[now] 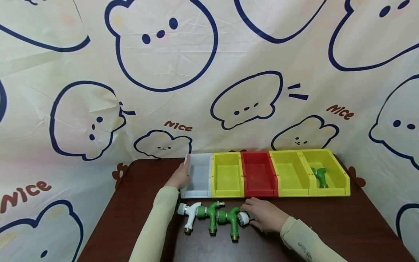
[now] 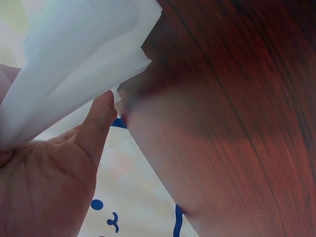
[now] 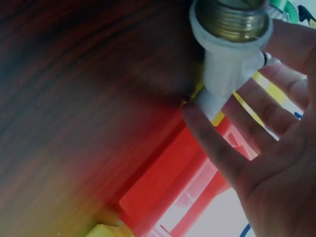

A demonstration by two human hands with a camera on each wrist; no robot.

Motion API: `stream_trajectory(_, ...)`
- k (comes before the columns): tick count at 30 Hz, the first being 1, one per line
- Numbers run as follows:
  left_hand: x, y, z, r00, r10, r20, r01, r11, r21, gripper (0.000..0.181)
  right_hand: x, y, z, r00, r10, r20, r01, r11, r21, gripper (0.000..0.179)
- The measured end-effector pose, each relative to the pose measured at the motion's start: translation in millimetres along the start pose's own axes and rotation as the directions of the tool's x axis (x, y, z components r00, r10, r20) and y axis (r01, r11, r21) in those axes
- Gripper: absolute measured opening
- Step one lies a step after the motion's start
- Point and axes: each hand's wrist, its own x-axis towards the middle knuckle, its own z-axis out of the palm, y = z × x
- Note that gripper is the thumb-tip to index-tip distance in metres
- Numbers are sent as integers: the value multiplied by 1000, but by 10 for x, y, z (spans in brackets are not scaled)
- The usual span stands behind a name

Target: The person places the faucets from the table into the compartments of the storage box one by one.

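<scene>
My right hand [image 1: 266, 214] holds a white tap [image 1: 243, 218] by the table's front, with thumb and fingers around its body. In the right wrist view this white tap [image 3: 224, 69] shows a brass threaded end, and the fingers [image 3: 269, 106] lie along its far side. My left hand [image 1: 179, 177] grips the left wall of the white bin [image 1: 196, 194]; the thumb lies along the outside of this white bin [image 2: 84, 74] in the left wrist view. To the left of the held tap are two green taps [image 1: 234, 222] and another white tap [image 1: 191, 214], in a row.
Right of the white bin stand a yellow bin [image 1: 227, 193], a red bin [image 1: 260, 191] and two more yellow bins [image 1: 291, 191], side by side. A green tap [image 1: 321, 177] lies in the rightmost one. Behind the brown table [image 1: 144, 182] hangs a cartoon-printed cloth [image 1: 245, 138].
</scene>
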Motion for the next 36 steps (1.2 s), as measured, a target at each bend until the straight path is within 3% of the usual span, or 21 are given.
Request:
stream_trajectory(20,-1,-1,-14,1000,0,5,0,1000,0,88,40,37,64,998,-62,-13,61,997,-45,43)
stream_trajectory(28,14,-23,-7,1000,-4,4,4,1000,15,89,39,-3,-83,995,-92,-35,91,995,-41,41)
stream_trajectory(36,31,-3,-5,1000,1,5,-1,1000,10,88,21,12,-329,993,-44,-105,41,999,-32,42)
